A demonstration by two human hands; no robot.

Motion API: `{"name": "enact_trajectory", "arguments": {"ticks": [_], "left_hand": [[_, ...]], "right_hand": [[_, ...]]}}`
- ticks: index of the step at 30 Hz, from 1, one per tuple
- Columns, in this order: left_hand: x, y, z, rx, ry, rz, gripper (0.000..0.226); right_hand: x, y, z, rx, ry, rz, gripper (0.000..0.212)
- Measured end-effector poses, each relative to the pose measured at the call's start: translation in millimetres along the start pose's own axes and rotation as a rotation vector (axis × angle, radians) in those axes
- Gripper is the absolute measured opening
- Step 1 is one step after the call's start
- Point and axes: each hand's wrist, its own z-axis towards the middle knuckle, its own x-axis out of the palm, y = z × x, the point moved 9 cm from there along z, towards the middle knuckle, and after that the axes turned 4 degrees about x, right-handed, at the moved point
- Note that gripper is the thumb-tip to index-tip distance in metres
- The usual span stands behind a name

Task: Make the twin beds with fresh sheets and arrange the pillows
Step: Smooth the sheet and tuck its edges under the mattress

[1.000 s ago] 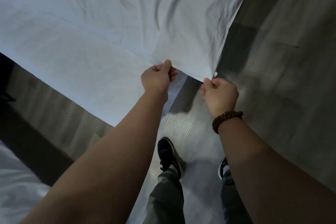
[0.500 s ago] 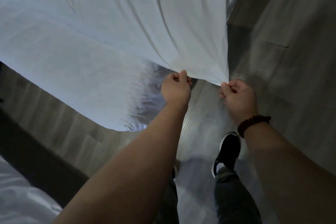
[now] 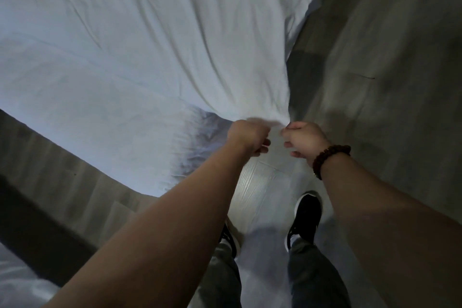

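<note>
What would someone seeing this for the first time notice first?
A big white sheet fills the upper left, stretched above the wood floor. At centre, the left hand and right hand grip its bunched edge close together, the right wrist wearing a dark bead bracelet. Black shoes show below.

Bare forearms, brown beaded bracelet (image 3: 330, 159), dark grey trousers (image 3: 313, 275), black white-soled sneakers (image 3: 305, 219).
</note>
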Motion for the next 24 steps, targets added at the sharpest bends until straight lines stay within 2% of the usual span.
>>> {"name": "enact_trajectory", "arguments": {"ticks": [2, 5, 9, 12, 14, 17, 19, 22, 24], "left_hand": [[12.5, 1.2, 1.6, -0.049, 0.034, -0.017, 0.024], [27.2, 4.8, 5.9, -0.125, 0.079, -0.105, 0.035], [53.5, 14.4, 10.0, -0.288, 0.114, -0.461, 0.023], [72.4, 14.3, 12.6, -0.394, 0.118, -0.782, 0.007], [79.2, 10.2, 16.7, -0.405, 0.072, -0.972, 0.004], [89.0, 1.1, 29.6, -0.36, 0.018, -1.169, 0.015], [95.6, 1.7, 34.6, -0.411, -0.067, -1.376, 0.019], [105.3, 10.9, 42.8, -0.47, -0.231, -1.628, 0.021], [105.5, 3.7, 43.6, -0.449, -0.323, -1.795, 0.02]], "right_hand": [[-17.0, 18.5, -0.5, 0.008, -0.014, -0.043, 0.013], [-47.0, 45.0, 5.9, 0.023, -0.094, 0.03, 0.019], [-82.3, 76.0, 18.5, 0.103, -0.135, 0.127, 0.01], [-110.3, 106.9, 30.7, 0.12, -0.132, 0.196, 0.018], [-127.0, 129.5, 45.5, 0.114, -0.136, 0.247, 0.02], [-141.1, 170.1, 71.4, 0.076, -0.114, 0.254, 0.022], [-146.7, 201.5, 94.7, 0.033, -0.094, 0.291, 0.023], [-142.9, 252.3, 125.2, 0.005, -0.024, 0.32, 0.053], [-133.2, 279.9, 137.1, 0.025, 0.038, 0.362, 0.057]]}}
